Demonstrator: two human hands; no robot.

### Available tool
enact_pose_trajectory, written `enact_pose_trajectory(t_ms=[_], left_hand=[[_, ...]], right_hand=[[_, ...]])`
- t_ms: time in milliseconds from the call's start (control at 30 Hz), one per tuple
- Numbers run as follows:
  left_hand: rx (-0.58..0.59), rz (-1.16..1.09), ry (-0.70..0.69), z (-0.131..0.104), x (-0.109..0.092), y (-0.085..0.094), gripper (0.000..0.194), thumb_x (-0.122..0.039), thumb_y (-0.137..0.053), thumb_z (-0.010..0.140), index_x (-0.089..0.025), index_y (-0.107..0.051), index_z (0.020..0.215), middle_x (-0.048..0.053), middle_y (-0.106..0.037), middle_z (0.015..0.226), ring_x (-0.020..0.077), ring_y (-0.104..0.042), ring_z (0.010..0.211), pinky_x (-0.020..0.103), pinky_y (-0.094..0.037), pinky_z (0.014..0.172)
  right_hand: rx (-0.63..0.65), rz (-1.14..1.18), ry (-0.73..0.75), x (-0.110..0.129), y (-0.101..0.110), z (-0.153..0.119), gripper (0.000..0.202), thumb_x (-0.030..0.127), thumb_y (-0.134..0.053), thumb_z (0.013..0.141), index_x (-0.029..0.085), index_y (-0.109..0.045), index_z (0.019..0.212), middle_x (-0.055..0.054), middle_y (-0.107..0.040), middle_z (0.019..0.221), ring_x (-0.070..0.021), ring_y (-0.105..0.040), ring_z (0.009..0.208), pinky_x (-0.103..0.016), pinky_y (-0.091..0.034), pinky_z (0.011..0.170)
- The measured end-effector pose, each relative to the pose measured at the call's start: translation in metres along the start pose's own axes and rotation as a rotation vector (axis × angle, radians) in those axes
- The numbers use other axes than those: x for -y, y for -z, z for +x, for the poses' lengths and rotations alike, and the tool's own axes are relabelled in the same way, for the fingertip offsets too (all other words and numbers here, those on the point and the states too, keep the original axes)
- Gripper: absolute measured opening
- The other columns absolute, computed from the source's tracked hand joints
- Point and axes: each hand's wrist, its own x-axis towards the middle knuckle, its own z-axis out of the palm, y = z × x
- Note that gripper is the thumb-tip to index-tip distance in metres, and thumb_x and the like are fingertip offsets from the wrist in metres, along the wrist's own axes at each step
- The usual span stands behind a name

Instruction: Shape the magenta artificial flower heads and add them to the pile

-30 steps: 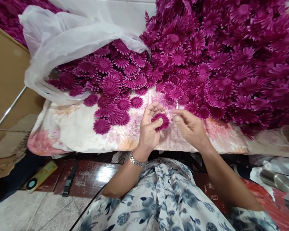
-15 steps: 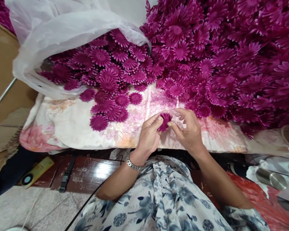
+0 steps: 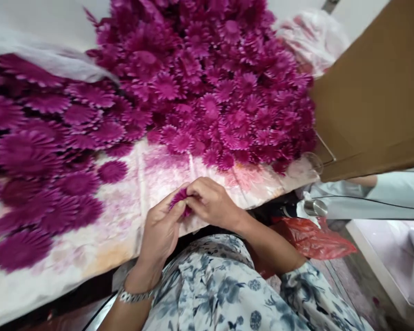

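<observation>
A small magenta artificial flower head (image 3: 179, 197) is held between my two hands, just above the table's near edge. My left hand (image 3: 161, 225), with a metal watch band at the wrist, pinches it between thumb and fingers. From the right, my right hand (image 3: 212, 202) closes its thumb and curled fingers on the flower's other side. The fingers partly cover the flower. Beyond my hands, a large heap of magenta flowers (image 3: 207, 101) lies on the floral cloth (image 3: 124, 225). More loose flower heads (image 3: 37, 184) spread to the left, with a single flower head (image 3: 112, 171) near the middle.
A translucent white plastic bag (image 3: 55, 57) lies over the back-left flowers. A cardboard box (image 3: 372, 101) stands at the right. Below it are a metal cylinder (image 3: 315, 207), a red plastic bag (image 3: 317, 236) and part of a person's arm (image 3: 364, 180).
The view has swung to the right, bringing the cardboard box into sight. My right hand's fingers have curled in from a looser, spread pose and closed at the flower head.
</observation>
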Motion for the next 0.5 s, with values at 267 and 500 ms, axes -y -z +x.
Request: enact_pose_trajectory(t_ms=[267, 500], left_hand=[[-0.216, 0.074, -0.118, 0.001, -0.008, 0.001, 0.027, -0.021, -0.075, 0.065, -0.021, -0.071, 0.092, -0.003, -0.073, 0.087, 0.0125, -0.066, 0.084, 0.024, -0.051, 0.091], [-0.232, 0.098, -0.141, 0.001, -0.010, 0.011, 0.015, -0.021, -0.071, 0.070, -0.025, -0.071, 0.085, -0.007, -0.072, 0.082, 0.0128, -0.066, 0.083, 0.029, -0.050, 0.098]], right_hand=[[-0.208, -0.430, 0.045, 0.000, 0.075, -0.022, 0.015, 0.026, -0.046, 0.090, 0.019, -0.059, 0.094, -0.004, -0.064, 0.082, -0.0147, -0.055, 0.077, -0.028, -0.045, 0.072], [-0.227, -0.995, -0.375, -0.044, 0.205, -0.081, 0.028, 0.043, -0.053, 0.085, 0.020, -0.065, 0.094, -0.007, -0.068, 0.089, -0.0208, -0.056, 0.082, -0.036, -0.037, 0.079]])
